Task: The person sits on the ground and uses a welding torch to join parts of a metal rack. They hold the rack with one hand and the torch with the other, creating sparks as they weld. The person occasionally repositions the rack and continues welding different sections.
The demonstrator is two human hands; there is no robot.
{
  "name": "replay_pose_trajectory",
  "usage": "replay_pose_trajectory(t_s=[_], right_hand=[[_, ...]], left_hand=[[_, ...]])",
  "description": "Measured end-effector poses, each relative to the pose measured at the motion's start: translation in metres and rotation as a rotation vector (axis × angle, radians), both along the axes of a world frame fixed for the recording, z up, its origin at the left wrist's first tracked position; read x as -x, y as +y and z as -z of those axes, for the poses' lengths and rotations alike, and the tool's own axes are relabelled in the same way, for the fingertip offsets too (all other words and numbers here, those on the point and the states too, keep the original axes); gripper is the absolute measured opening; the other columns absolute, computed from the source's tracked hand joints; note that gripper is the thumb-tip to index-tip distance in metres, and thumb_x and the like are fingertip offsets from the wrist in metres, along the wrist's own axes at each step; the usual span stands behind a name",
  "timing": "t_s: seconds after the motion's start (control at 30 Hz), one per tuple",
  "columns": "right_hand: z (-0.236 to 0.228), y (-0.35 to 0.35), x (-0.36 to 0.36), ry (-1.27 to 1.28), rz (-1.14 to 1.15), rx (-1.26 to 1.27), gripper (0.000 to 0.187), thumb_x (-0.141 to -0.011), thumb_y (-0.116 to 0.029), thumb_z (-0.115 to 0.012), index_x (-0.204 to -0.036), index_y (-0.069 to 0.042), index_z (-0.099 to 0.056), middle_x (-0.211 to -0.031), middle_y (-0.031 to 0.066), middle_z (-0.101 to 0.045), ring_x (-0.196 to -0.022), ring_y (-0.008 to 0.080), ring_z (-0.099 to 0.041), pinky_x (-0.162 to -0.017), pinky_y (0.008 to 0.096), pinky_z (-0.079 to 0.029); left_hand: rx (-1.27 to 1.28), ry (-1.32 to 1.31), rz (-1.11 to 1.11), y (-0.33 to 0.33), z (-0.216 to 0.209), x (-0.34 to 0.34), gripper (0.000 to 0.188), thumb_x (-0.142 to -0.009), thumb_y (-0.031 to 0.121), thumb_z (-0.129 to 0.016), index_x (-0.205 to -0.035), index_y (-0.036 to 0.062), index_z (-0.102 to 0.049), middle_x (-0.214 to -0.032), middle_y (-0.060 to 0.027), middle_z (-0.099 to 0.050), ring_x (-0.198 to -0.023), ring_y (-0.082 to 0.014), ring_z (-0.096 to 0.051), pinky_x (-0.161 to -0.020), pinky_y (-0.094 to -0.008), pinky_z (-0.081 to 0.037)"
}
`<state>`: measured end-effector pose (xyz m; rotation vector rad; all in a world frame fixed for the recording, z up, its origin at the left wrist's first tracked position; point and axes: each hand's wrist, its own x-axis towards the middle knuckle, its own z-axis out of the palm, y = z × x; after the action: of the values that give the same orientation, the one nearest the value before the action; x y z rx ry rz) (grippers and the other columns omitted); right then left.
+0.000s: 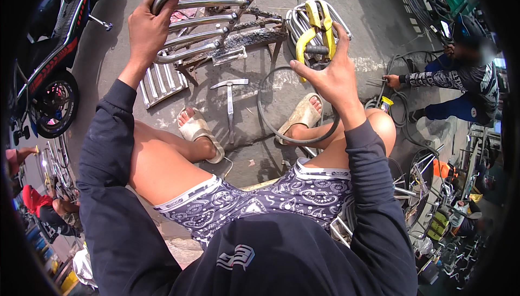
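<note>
My left hand is wrapped round the curved end of a silver tubular metal rack with several parallel bars. The rack is tilted over a rough, rusty metal stand. To the right, my right hand curls about a yellow clamp with a black grip, its thumb and index finger spread around it. Part of that grasp is hidden behind the clamp. On the ground between my feet lies a chipping hammer. A smaller barred metal piece rests left of it.
A dark cable loops by my right foot. Behind the clamp is a pale coil. A motorcycle wheel stands at left. At right, another person's hand is near more cables; metal parts crowd the lower right.
</note>
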<state>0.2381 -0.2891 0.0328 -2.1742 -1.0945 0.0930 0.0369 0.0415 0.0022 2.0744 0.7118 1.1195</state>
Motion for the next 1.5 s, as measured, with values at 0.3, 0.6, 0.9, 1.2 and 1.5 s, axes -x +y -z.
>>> replay_pose_trajectory(t_s=[0.3, 0.6, 0.9, 1.2, 1.5], right_hand=[[0.02, 0.028, -0.011, -0.153, -0.084, 0.033, 0.113, -0.076, -0.04, -0.093, -0.164, -0.015, -0.026, -0.135, 0.0294, -0.067, -0.122, 0.0476, -0.069, -0.104, 0.0502, -0.056], [0.024, 0.03, -0.006, -0.122, -0.072, 0.111, 0.115, -0.075, -0.039, -0.093, -0.165, -0.014, -0.026, -0.138, 0.0297, -0.064, -0.125, 0.0472, -0.066, -0.106, 0.0511, -0.054], [0.016, 0.022, -0.002, -0.075, -0.098, 0.086, 0.113, -0.075, -0.037, -0.093, -0.165, -0.011, -0.029, -0.137, 0.0287, -0.065, -0.125, 0.0453, -0.067, -0.104, 0.05, -0.054], [0.019, 0.029, -0.004, -0.127, -0.073, 0.063, 0.113, -0.075, -0.038, -0.093, -0.164, -0.011, -0.029, -0.134, 0.0291, -0.066, -0.124, 0.0455, -0.067, -0.104, 0.0496, -0.054], [0.021, 0.026, 0.001, -0.137, -0.1, 0.097, 0.114, -0.075, -0.035, -0.094, -0.166, -0.013, -0.027, -0.13, 0.0292, -0.067, -0.12, 0.0467, -0.068, -0.101, 0.0515, -0.055]], left_hand=[[-0.141, -0.004, 0.026, -0.012, -0.014, 0.008, 0.029, -0.1, 0.032, -0.079, -0.108, 0.005, -0.074, -0.077, -0.0083, -0.073, -0.067, -0.0099, -0.063, -0.065, -0.0278, -0.051], [-0.222, -0.017, 0.09, -0.006, -0.007, 0.005, 0.024, -0.1, 0.028, -0.078, -0.107, 0.0054, -0.072, -0.075, -0.0095, -0.07, -0.065, -0.0122, -0.063, -0.063, -0.0295, -0.05], [-0.234, -0.029, 0.017, 0.016, 0.004, 0.006, 0.029, -0.099, 0.032, -0.079, -0.109, 0.0056, -0.073, -0.075, -0.011, -0.072, -0.065, -0.0147, -0.066, -0.064, -0.0305, -0.051], [-0.163, 0.039, 0.014, 0.019, 0.001, -0.002, 0.028, -0.101, 0.033, -0.077, -0.109, 0.0061, -0.073, -0.074, -0.0115, -0.07, -0.063, -0.016, -0.064, -0.062, -0.0318, -0.051], [-0.19, 0.068, 0.027, 0.024, 0.002, 0.003, 0.028, -0.101, 0.033, -0.076, -0.108, 0.0063, -0.073, -0.076, -0.0131, -0.071, -0.063, -0.0214, -0.065, -0.063, -0.0341, -0.051]])
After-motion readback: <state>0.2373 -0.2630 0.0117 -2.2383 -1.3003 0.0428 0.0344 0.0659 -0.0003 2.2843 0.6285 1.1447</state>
